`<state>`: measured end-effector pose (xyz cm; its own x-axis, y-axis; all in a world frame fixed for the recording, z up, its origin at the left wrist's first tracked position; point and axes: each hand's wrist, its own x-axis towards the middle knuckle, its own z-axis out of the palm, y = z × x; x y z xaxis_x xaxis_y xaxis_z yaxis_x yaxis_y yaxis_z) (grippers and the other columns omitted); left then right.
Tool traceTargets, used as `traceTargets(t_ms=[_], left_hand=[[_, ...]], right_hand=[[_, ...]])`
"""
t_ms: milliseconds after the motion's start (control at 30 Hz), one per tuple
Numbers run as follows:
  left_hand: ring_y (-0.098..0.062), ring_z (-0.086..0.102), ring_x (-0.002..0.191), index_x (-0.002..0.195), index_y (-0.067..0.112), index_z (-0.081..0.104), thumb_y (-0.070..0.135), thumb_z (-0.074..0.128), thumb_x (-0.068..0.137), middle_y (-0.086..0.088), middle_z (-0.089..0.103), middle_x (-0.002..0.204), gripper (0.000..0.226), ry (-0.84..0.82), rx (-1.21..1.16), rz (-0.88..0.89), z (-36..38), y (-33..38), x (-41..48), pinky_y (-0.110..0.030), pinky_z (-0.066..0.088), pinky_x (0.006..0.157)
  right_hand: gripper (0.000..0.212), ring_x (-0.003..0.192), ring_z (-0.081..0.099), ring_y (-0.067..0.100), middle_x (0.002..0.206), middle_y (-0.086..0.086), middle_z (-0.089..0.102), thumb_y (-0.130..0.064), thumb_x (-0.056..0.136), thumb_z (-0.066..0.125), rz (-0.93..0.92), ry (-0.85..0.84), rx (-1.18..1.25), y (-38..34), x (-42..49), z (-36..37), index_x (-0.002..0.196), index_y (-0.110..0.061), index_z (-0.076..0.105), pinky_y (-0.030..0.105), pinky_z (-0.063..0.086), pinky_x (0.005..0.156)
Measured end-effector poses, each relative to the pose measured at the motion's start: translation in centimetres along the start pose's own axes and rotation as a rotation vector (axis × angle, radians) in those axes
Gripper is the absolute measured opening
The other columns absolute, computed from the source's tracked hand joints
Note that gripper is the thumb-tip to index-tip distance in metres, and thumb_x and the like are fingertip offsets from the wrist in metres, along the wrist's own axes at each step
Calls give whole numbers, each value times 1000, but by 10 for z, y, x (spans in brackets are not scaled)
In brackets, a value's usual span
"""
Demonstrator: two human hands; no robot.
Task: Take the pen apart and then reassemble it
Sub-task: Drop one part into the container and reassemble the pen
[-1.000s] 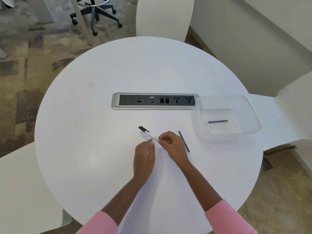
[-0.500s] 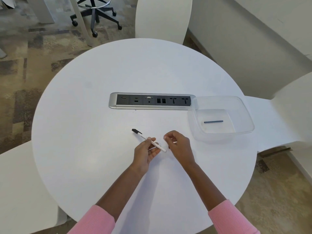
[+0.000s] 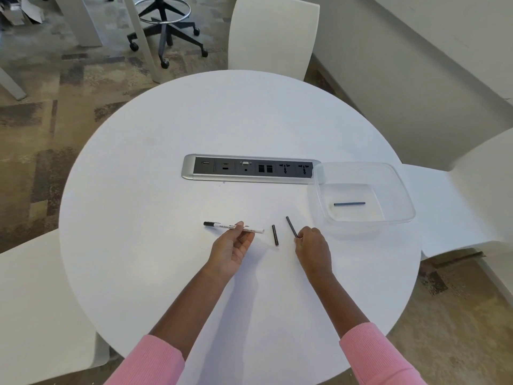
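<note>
Head view showed the pen barrel [image 3: 236, 228], white with a black tip, pinched in the fingers of our left hand [image 3: 231, 250] and held level above the bench [image 3: 155, 218], nearer us than the power strip [image 3: 247, 170]. Our right hand [image 3: 313, 250] had closed its grip on the near end of a thin dark rod [image 3: 291, 227], whose far end pointed up toward the strip. Between the two hands a shorter dark piece [image 3: 275, 235] lay loose on the bench, touched by nothing. At the strip's right end sat a clear tub [image 3: 399, 190] with one more dark stick [image 3: 349, 203] inside.

We judged the loose piece the main worry: round and unguarded, it could roll if a wrist brushed it. The rod, gripped only at its end, might bend or slip when fed into the barrel. With three similar dark sticks about, we could also pick the wrong one.
</note>
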<state>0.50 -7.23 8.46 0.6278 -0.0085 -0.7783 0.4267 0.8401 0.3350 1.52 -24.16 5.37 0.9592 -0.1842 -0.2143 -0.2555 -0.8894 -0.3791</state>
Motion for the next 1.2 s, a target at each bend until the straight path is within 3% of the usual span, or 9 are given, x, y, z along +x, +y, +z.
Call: traceTargets(t_ms=[100,233,333,400,500,600,867,1100,1200], left_hand=[[-12,64,58,79,2,56,-1,52,89,-8,57,79,11,5,-29,-7,4,1,-5,-28,47,90],[-16,60,72,78,2,55,-3,52,89,-8,57,79,13,22,-87,-16,10,3,-13,-31,44,93],[-18,59,75,77,2,55,-3,52,89,-9,62,69,13,30,-147,-27,12,4,-16,-31,44,96],[-19,65,67,77,2,55,-3,53,88,-9,66,54,13,28,-188,-41,13,3,-16,-28,45,94],[-17,68,51,76,1,56,-1,54,88,-9,66,52,13,18,-203,-48,17,2,-17,-25,48,86],[-19,66,65,77,0,56,-1,54,88,-13,64,68,11,11,-210,-38,24,1,-21,-23,50,78],[-22,68,57,79,-4,57,-1,56,86,-15,65,63,8,-3,-250,-39,32,6,-28,-27,53,69],[-23,61,80,83,-4,57,-1,56,86,-15,62,77,5,-21,-245,-74,33,4,-29,-29,57,67],[-23,67,72,84,-5,58,0,56,86,-17,64,76,6,-39,-241,-81,32,4,-28,-28,58,58]], right_hand=[[12,87,56,37,95,23,60,-2,84,45,17,-38,-6,1,5,0,86,5,56,36,42,68],[9,63,50,24,70,21,58,-7,74,53,122,-124,185,-2,8,-9,65,-6,52,29,39,59],[3,55,58,16,66,11,62,-7,78,56,178,-179,586,-16,4,-26,77,-4,56,26,50,60],[6,57,61,12,72,11,63,-2,81,54,153,-208,825,-30,-1,-38,87,-1,56,26,55,67],[9,59,64,9,75,10,62,3,85,51,85,-167,1113,-50,-9,-53,86,-4,55,18,57,64],[16,62,67,8,82,13,60,4,87,51,37,-135,1304,-61,-16,-62,81,-10,56,16,57,63],[16,69,69,8,81,7,65,1,88,53,-57,-107,1290,-69,-21,-62,83,-13,60,18,57,72],[19,77,67,15,82,0,66,-3,86,57,-168,-76,1045,-68,-19,-58,81,-21,61,31,56,81],[15,77,64,6,91,0,65,-6,85,58,-237,-53,896,-70,-21,-61,94,-18,60,21,53,76]])
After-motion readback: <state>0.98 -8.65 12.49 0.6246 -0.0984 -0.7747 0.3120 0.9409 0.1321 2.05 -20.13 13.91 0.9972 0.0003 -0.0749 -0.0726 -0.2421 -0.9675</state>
